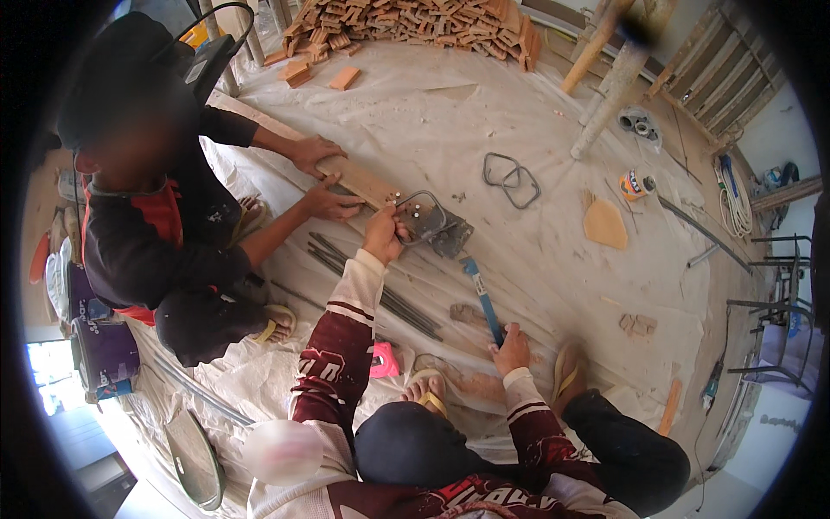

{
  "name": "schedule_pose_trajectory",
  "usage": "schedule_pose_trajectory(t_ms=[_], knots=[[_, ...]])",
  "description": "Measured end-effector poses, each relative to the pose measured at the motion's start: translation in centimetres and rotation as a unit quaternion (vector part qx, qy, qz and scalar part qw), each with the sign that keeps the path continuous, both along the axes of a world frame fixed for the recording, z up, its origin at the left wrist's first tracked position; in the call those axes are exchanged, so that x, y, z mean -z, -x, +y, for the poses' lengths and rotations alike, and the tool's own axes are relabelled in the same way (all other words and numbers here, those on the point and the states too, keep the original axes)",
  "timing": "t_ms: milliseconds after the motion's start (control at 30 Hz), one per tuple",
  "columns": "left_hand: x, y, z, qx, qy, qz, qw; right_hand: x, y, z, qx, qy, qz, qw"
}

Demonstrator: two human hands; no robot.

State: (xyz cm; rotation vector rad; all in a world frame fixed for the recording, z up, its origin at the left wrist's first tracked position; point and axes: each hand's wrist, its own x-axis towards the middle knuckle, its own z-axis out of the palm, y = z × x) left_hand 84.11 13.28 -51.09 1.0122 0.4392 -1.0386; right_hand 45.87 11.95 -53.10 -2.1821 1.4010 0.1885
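My left hand [383, 235] grips a bent steel rod [439, 204], partly shaped into a rectangular loop, over the end of a wooden board [367, 183]. Several short metal pegs stand in the board near the rod. My right hand [510, 349] is closed around the near end of a long blue bar-shaped tool [486, 303]. The tool's far end reaches a dark, flat block [451, 240] by the board's end; whether they touch I cannot tell. A co-worker's two hands [324, 177] press on the board from the left.
Two finished-looking bent loops [512, 180] lie beyond the board. Straight steel rods [380, 290] lie to its near side, a pink tape measure [385, 360] close to my left foot. Tile pieces [415, 26] are stacked at the back. Wooden poles [609, 86] and a can [637, 185] stand right.
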Motion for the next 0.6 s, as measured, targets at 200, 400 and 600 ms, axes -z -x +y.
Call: schedule_pose_trajectory(t_ms=[200, 400, 600], knots=[[-0.7, -0.3, 1.0, 0.009, 0.205, 0.019, 0.978, 0.5, 0.9, 0.7, -0.019, 0.02, -0.029, 0.999], [-8.0, 1.5, 0.4, 0.038, 0.198, -0.323, 0.925, 0.1, 1.2, 0.1, 0.022, -0.051, -0.089, 0.994], [-7.6, 0.5, 2.5, 0.243, 0.085, -0.644, 0.72, -0.7, 0.9, 0.0, 0.123, -0.122, -0.168, 0.97]])
